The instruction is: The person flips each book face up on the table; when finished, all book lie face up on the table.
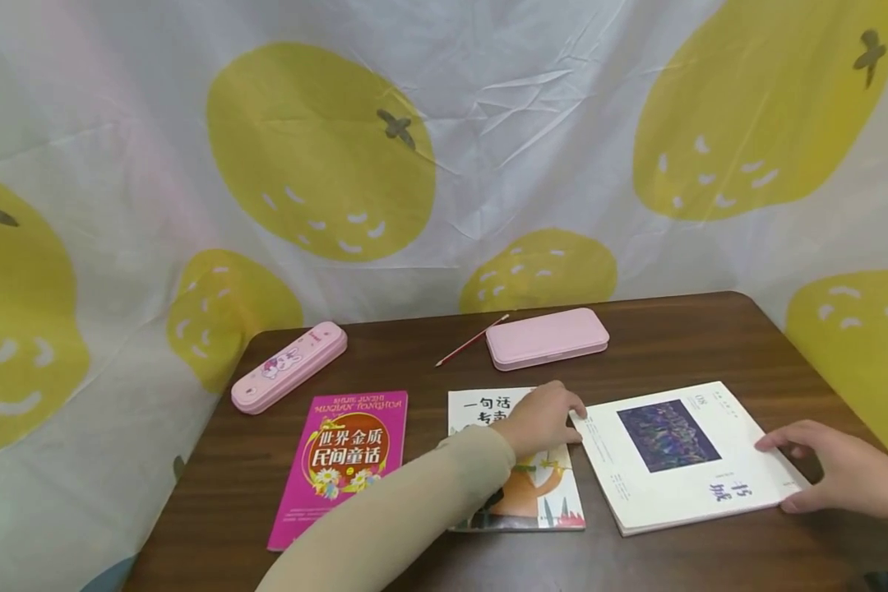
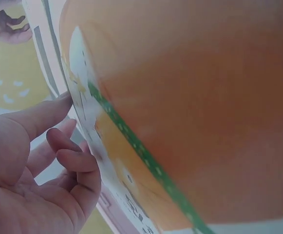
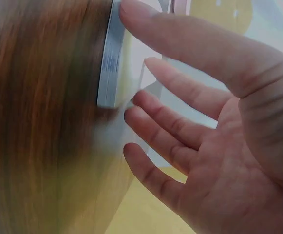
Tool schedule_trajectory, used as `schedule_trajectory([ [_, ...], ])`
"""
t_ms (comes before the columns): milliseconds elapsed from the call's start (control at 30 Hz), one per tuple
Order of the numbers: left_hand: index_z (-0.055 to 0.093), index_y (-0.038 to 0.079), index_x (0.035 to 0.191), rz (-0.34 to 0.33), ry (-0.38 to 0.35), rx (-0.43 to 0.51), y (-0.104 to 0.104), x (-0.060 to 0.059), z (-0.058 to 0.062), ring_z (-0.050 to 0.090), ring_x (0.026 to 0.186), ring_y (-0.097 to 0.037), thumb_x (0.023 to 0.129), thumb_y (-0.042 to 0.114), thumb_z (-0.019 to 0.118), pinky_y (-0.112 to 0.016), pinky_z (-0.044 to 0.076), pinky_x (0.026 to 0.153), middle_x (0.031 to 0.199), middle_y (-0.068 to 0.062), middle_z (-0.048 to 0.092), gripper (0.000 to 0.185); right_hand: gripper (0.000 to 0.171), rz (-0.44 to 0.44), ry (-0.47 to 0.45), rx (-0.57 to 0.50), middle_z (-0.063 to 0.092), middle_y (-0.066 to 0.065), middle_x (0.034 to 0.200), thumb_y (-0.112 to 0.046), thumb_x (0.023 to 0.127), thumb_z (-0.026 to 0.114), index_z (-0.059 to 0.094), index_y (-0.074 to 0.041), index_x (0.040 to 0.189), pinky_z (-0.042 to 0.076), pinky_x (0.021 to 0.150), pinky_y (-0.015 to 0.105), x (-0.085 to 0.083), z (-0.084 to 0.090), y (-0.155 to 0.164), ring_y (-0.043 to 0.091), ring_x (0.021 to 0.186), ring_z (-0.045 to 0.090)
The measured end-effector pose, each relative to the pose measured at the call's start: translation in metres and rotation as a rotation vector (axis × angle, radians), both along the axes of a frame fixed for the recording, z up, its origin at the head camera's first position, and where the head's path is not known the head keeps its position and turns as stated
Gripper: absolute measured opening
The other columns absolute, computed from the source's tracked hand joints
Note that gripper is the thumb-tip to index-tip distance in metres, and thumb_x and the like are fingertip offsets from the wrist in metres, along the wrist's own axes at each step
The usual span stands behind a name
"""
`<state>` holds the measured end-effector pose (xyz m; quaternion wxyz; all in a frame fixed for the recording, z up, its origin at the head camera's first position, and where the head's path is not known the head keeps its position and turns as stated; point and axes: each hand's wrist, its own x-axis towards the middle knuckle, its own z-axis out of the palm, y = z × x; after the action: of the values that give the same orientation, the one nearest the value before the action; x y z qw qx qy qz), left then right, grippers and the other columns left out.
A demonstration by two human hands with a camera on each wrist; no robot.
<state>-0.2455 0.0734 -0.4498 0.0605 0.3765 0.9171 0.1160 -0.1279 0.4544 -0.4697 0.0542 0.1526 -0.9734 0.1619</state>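
A white book [image 1: 681, 452] with a dark picture on its cover lies on the right part of the brown table [image 1: 710, 329]. My right hand [image 1: 836, 469] lies flat at its right edge, and in the right wrist view the straight fingers [image 3: 180, 92] reach the book's page edge [image 3: 111, 58]. My left hand [image 1: 543, 419] rests on a white and orange picture book [image 1: 533, 493] in the middle, fingertips at the white book's left edge. In the left wrist view the thumb [image 2: 44, 114] touches the picture book [image 2: 180, 97] while the other fingers curl loosely, holding nothing.
A magenta book [image 1: 340, 460] lies left of the picture book. Toward the back are a pink pencil case [image 1: 289, 366] with a rabbit on it, a plain pink case [image 1: 548, 337] and a red pencil [image 1: 474, 339]. A lemon-print cloth [image 1: 318, 156] hangs behind the table.
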Motion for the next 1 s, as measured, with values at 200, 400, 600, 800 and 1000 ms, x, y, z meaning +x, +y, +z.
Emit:
schedule_trajectory([
  [200,0.078,0.019,0.116,0.02,-0.024,0.035,-0.004,0.001,-0.003,0.06,0.102,-0.006,0.089,0.029,0.081,-0.019,0.049,0.089,0.11,0.003,0.07,0.029,0.066,-0.034,-0.084,0.027,0.069,0.01,0.107,-0.029,0.052,0.101,0.071,-0.009,0.107,0.047,0.071,0.025,-0.004,0.006,-0.002,-0.009,0.085,0.049],
  [400,0.077,0.02,0.111,0.039,-0.036,0.045,-0.006,0.004,-0.004,0.059,0.095,-0.004,0.086,0.031,0.083,-0.017,0.048,0.085,0.104,0.005,0.069,0.028,0.065,-0.05,-0.175,0.026,0.069,0.001,0.099,-0.028,0.054,0.1,0.07,-0.008,0.108,0.043,0.069,0.025,-0.014,0.007,-0.002,-0.003,0.08,0.047],
  [600,0.076,0.023,0.105,0.056,-0.074,0.043,-0.003,0.011,-0.006,0.057,0.092,-0.002,0.083,0.036,0.085,-0.016,0.047,0.081,0.1,0.009,0.067,0.027,0.056,-0.055,-0.169,0.003,0.071,0.003,0.098,-0.021,0.058,0.098,0.07,-0.008,0.105,0.044,0.067,0.023,-0.021,0.002,0.008,-0.005,0.077,0.047],
  [800,0.076,0.028,0.096,0.09,-0.067,0.009,-0.001,0.018,-0.005,0.057,0.087,-0.001,0.084,0.031,0.083,-0.019,0.045,0.069,0.095,0.014,0.069,0.015,0.051,-0.043,-0.104,-0.018,0.07,0.003,0.094,-0.015,0.058,0.097,0.071,-0.007,0.101,0.044,0.066,0.023,-0.027,0.001,0.009,-0.008,0.077,0.046],
  [1000,0.076,0.031,0.095,0.104,-0.074,-0.024,0.0,0.027,0.001,0.056,0.081,-0.003,0.088,0.026,0.08,-0.022,0.043,0.064,0.086,0.015,0.064,0.009,0.047,-0.083,-0.152,-0.013,0.073,0.014,0.097,-0.009,0.06,0.095,0.072,-0.004,0.101,0.047,0.068,0.025,-0.04,0.009,0.008,0.001,0.08,0.053],
])
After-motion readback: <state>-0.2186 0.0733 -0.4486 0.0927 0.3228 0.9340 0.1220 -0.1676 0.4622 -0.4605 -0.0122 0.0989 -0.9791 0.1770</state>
